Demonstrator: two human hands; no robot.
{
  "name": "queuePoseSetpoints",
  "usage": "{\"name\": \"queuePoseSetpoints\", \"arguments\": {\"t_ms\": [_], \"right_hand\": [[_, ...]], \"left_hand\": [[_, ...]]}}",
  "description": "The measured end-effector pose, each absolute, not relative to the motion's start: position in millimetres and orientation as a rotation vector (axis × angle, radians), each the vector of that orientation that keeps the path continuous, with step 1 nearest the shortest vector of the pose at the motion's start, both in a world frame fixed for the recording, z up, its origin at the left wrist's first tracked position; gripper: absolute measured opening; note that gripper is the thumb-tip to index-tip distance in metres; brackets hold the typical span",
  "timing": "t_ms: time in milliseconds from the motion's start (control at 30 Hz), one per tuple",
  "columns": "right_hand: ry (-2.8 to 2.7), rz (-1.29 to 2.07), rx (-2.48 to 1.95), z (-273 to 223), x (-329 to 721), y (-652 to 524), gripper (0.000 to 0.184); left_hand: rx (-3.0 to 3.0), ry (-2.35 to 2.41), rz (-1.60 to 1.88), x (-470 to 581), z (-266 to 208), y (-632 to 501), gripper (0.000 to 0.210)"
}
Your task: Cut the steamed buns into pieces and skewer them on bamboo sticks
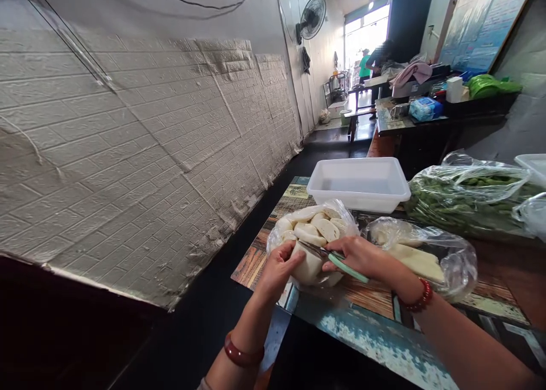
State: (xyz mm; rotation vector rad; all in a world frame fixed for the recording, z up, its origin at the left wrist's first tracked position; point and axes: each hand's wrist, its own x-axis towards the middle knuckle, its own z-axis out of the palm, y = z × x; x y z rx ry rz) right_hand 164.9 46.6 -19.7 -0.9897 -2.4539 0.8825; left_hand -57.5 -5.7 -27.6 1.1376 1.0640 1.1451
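A clear plastic bag [279, 225] full of thick, pale round pieces [326, 229] sits near the table's front edge. My left hand [275, 270] is closed at its near left side, thumb pressed against a larger white roll [306, 268]. In my right hand [354, 256] is a pair of scissors with light green handles [347, 269]. Their blades lie across the top of the white roll, between it and the pieces behind. Whether the blades are open or closed is hard to make out.
Behind the bag stands a white plastic tub [358, 199]. To the right lie another bag with pale slabs [416, 262] and a large bag of green pods [464, 199]. A brick-patterned wall [170, 151] runs along the left. Two people [377, 60] stand far back.
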Motion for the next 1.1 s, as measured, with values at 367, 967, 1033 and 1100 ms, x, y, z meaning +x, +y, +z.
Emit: {"name": "queuePoseSetpoints", "arguments": {"t_ms": [367,967,1033,1100], "right_hand": [[-1.993,1.575,-0.854,-4,163,36,0.043],[-2.053,1.142,-0.894,6,190,32,0.040],[-2.147,1.029,-0.945,5,194,30,0.041],[-2.230,0.969,-1.037,2,200,29,0.047]], "left_hand": [[0.807,1.040,1.356,-72,-32,-17,0.042],[0.840,0.891,1.304,-61,-24,-20,0.049],[0.868,0.872,1.245,-60,-25,-18,0.050],[0.880,0.878,1.203,-59,-27,-16,0.052]]}}
